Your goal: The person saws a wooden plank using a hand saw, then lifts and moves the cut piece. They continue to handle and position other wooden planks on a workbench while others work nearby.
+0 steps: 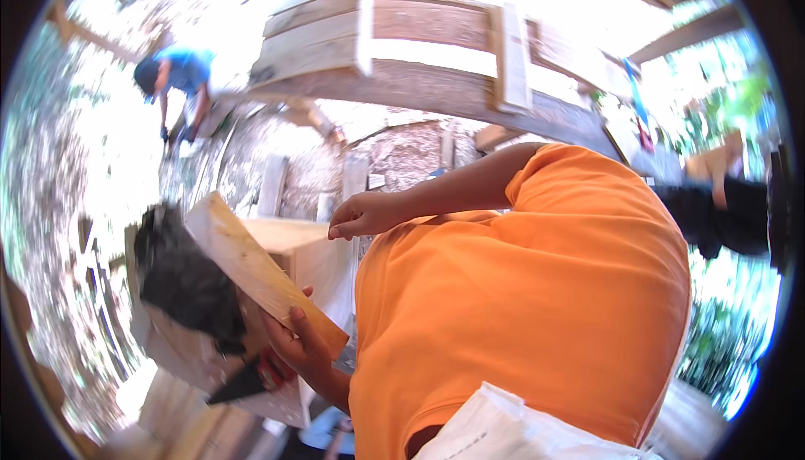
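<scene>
My left hand is closed around the lower end of a short wooden board, pale on one face with a yellowish edge. The board slants up to the left. A bunched black thing, blurred, lies beside the board's left side. Below my left hand is a dark wedge-shaped thing with a red part, its kind unclear. My right hand hovers apart from the board, near its upper right, with the fingers curled inward; what they hold, if anything, is too small to make out.
Behind stands a wooden frame with a slatted panel. Wood scraps lie on the ground. A person in blue bends down at the far left. A pale wooden block stands behind the board. My orange shirt fills the right.
</scene>
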Demonstrator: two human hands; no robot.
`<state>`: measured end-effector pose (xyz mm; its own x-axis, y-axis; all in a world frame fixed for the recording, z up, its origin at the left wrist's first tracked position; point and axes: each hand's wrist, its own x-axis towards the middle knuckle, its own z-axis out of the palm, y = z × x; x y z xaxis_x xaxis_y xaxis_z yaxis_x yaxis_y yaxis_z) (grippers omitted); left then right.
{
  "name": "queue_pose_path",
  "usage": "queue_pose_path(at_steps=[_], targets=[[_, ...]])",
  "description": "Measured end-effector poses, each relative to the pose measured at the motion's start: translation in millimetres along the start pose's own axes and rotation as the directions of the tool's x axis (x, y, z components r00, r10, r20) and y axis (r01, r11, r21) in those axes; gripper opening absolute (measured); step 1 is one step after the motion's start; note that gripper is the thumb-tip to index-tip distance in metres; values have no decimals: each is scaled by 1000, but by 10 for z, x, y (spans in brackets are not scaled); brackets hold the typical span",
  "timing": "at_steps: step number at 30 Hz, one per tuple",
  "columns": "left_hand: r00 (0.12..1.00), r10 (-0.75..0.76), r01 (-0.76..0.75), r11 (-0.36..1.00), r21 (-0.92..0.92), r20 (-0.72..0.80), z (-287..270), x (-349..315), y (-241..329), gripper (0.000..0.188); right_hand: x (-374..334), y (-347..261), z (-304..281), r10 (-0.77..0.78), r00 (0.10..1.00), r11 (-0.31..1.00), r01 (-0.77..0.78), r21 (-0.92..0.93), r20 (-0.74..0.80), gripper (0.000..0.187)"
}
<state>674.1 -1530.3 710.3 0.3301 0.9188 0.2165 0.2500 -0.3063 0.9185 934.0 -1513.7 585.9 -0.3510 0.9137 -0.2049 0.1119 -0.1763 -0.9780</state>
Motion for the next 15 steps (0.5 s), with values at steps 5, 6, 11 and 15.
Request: queue_pose_path(at_steps=[5,6,11,15], targets=[[776,-174,-28,951,308,606,723,600,142,54,-1085,70,-553,142,937,915,-1,404,-318,54],[712,-159,-97,942,320,684,927,709,104,54,-1255,104,-613,118,924,907,49,418,-364,58],[499,-193,-199,924,328,845,1821,1072,311,55,-1721,390,-857,93,802,900,186,394,-590,55],[311,-113,-255,946,198,944,2479,1290,294,53,-2128,672,-1186,125,686,894,236,381,-717,47]])
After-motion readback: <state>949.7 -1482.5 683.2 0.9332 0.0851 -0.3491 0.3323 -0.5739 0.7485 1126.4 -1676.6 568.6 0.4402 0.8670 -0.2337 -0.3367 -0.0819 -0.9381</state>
